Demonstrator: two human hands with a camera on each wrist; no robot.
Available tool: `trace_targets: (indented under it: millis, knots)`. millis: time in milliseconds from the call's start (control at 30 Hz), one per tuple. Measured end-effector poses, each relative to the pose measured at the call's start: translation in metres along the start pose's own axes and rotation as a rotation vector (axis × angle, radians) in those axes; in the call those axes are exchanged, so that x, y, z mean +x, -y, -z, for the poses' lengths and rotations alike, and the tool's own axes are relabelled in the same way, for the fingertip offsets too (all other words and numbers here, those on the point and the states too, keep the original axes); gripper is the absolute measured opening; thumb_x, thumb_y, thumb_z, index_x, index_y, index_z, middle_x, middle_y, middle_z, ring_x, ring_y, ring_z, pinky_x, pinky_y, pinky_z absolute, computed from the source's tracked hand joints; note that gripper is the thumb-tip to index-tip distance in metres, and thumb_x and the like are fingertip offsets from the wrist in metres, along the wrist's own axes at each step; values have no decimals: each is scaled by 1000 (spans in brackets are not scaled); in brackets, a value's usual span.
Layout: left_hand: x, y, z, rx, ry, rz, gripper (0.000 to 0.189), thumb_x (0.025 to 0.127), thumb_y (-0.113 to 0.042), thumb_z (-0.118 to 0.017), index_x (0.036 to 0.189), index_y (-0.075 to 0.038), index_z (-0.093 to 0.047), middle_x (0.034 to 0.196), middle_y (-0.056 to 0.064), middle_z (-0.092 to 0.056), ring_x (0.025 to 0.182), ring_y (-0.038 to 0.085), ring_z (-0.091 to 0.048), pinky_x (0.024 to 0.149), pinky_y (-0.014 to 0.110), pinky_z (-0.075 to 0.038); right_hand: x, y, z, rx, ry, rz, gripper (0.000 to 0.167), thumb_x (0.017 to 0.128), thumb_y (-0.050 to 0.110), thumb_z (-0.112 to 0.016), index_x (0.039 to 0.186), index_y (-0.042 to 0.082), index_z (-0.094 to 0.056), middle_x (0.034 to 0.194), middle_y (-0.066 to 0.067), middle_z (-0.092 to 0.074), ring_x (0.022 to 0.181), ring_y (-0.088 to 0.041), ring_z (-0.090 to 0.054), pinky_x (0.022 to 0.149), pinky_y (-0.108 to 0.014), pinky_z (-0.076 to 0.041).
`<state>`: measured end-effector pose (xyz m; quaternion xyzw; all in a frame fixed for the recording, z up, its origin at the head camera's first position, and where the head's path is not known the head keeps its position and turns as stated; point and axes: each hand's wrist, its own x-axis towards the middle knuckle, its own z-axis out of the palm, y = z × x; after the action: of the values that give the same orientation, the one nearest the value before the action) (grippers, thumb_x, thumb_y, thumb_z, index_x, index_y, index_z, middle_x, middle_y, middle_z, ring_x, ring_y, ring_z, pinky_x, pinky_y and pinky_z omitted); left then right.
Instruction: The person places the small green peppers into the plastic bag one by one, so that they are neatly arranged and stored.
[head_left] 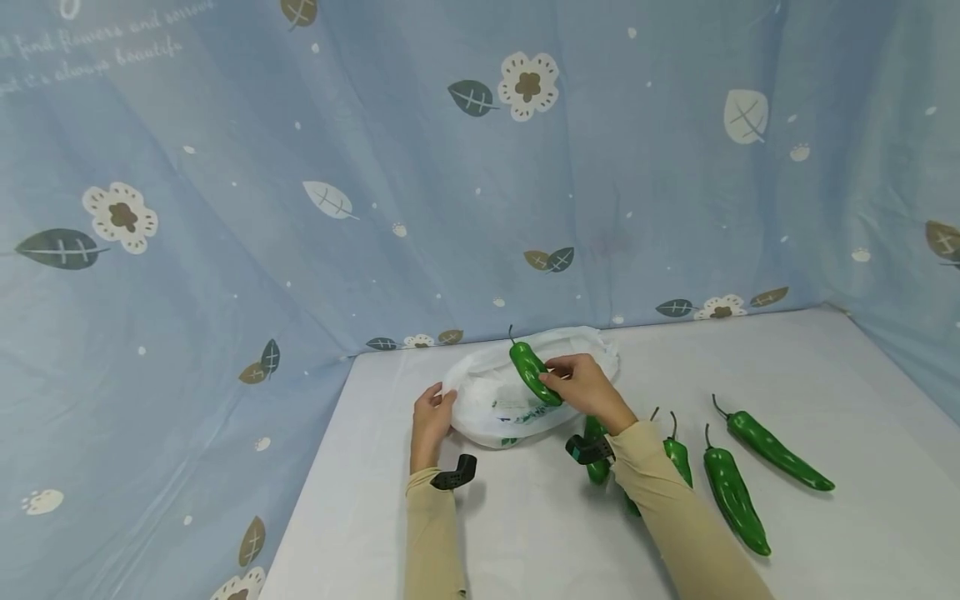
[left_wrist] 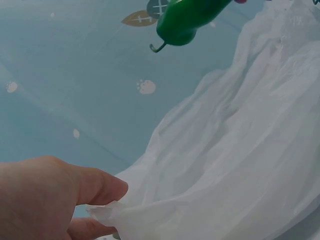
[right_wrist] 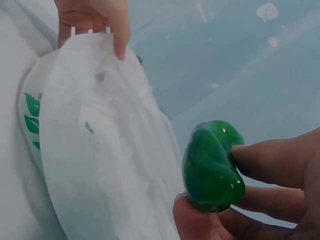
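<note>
Seen from the head, the right hand (head_left: 585,387) pinched a pepper (head_left: 528,367) over the bag (head_left: 468,419), stem toward 11 o'clock, tip toward 5. The left hand (head_left: 432,421) pinched the bag's edge at 9 o'clock. Other peppers (head_left: 735,500) lay toward 4 o'clock, some partly hidden by the right sleeve (head_left: 678,517); the bag's depths couldn't be made out.

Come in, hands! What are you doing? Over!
Left hand pinching edge of white bag. Right hand gripping green pepper, raised near bag. Nothing seen in the way.

Flowered blue cloth (head_left: 420,167) — behind a white tabletop (head_left: 360,500).
</note>
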<state>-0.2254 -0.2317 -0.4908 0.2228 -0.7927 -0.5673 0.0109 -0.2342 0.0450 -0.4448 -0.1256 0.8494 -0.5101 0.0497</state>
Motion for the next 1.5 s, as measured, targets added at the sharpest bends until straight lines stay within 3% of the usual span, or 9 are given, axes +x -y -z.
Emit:
trace_targets:
  millis: [633, 967, 1333, 1500]
  knots:
    - [0, 1, -2, -1, -2, -14, 55, 104, -30, -58, 154, -9, -47, 150, 25, -53, 129, 41, -60, 90, 44, -59, 8, 1, -26, 33, -3, 6, 41, 101, 18, -65, 132, -9, -64, 117, -25, -72, 103, -34, -70, 77, -37, -60]
    - [2, 2, -2, -11, -1, -14, 54, 104, -29, -58, 154, -8, -48, 147, 23, -57, 123, 37, -63, 79, 35, -58, 13, 1, -39, 48, -2, -25, 40, 101, 19, -66, 132, -5, -66, 117, -22, -73, 105, -32, -69, 79, -38, -59]
    - [1, 0, -2, 0, -11, -16, 54, 104, -29, -58, 153, -8, -49, 146, 24, -58, 124, 38, -63, 83, 38, -58, 16, 6, -54, 26, -21, -67, 39, 99, 21, -69, 129, -3, -69, 113, -18, -74, 102, -29, -70, 78, -37, -58]
    - [1, 0, -3, 11, -10, -18, 55, 103, -29, -59, 152, -8, -49, 146, 24, -57, 127, 38, -61, 90, 43, -59, 18, 7, -60, 14, -25, -66, 37, 98, 21, -70, 128, -2, -70, 110, -16, -75, 96, -26, -71, 75, -36, -58]
